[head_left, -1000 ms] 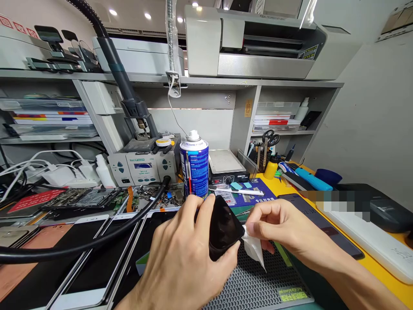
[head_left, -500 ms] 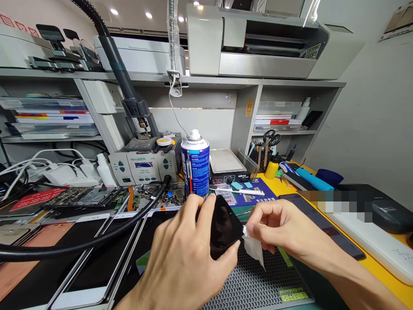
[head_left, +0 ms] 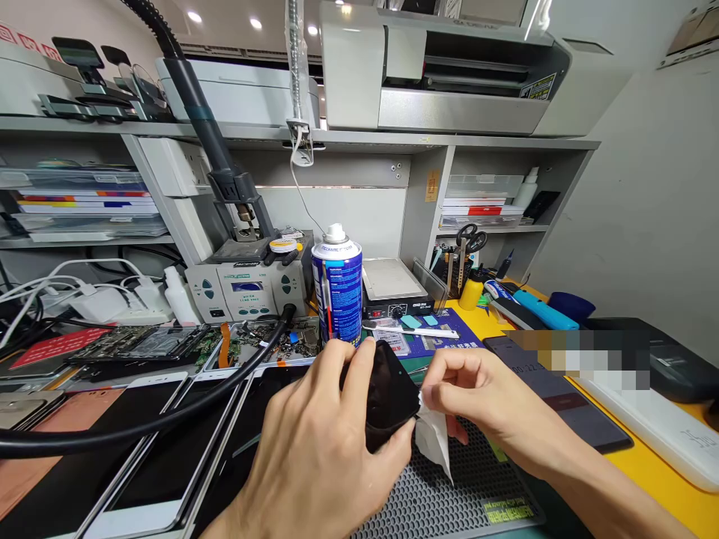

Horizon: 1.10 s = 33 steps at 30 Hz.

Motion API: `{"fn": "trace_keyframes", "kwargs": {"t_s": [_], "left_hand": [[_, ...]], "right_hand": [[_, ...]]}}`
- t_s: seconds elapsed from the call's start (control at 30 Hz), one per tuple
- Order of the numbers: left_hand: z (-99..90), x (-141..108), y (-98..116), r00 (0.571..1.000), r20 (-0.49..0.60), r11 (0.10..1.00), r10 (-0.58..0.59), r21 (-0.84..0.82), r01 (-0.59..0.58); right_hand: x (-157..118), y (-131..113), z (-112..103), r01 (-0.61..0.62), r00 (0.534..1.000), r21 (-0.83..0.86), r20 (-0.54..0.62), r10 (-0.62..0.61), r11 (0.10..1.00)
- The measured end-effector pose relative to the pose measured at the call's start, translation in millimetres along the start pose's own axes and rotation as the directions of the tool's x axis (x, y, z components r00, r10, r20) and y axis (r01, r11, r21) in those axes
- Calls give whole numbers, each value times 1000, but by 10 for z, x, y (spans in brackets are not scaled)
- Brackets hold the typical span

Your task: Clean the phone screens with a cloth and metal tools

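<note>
My left hand (head_left: 329,427) is wrapped round a black phone (head_left: 393,385), its thumb along the near edge and its fingers over the far side. The phone's dark glossy face is tilted towards me above a grey perforated mat (head_left: 404,501). In a pinch between thumb and forefinger, my right hand (head_left: 463,385) has a white tissue (head_left: 435,438). The tissue meets the phone's right corner, and its loose end hangs down over the mat. My left palm hides part of the phone.
A blue spray can (head_left: 338,292) stands just behind my left hand. Several screens and tablets (head_left: 162,457) lie at the left under a black hose (head_left: 140,442). Another phone (head_left: 556,389) and a white power bank (head_left: 651,427) lie right of my forearm. A soldering station (head_left: 247,288) stands behind.
My right hand and the tissue have shifted slightly left, and the tissue hangs a little lower. My left hand keeps its hold on the phone. The whole view has moved slightly.
</note>
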<state>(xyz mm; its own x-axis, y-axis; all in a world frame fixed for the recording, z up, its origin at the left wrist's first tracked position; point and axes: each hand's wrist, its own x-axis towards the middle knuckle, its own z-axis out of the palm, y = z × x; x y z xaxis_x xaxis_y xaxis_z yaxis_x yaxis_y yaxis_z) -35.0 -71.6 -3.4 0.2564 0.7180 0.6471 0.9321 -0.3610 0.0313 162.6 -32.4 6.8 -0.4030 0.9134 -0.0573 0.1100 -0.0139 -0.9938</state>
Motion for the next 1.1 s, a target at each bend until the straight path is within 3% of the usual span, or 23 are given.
{"fn": "trace_keyframes", "kwargs": {"t_s": [0.27, 0.67, 1.1], "left_hand": [[19, 16, 6, 1000, -18, 1000, 9, 6, -9], [22, 8, -26, 997, -37, 998, 61, 36, -59], [7, 13, -40, 999, 2, 999, 50, 5, -50]], "right_hand": [[5, 6, 10, -12, 1000, 22, 2, 12, 1000], [17, 13, 65, 8, 996, 0, -88, -8, 1000], [3, 31, 76, 27, 994, -70, -108, -34, 997]]}}
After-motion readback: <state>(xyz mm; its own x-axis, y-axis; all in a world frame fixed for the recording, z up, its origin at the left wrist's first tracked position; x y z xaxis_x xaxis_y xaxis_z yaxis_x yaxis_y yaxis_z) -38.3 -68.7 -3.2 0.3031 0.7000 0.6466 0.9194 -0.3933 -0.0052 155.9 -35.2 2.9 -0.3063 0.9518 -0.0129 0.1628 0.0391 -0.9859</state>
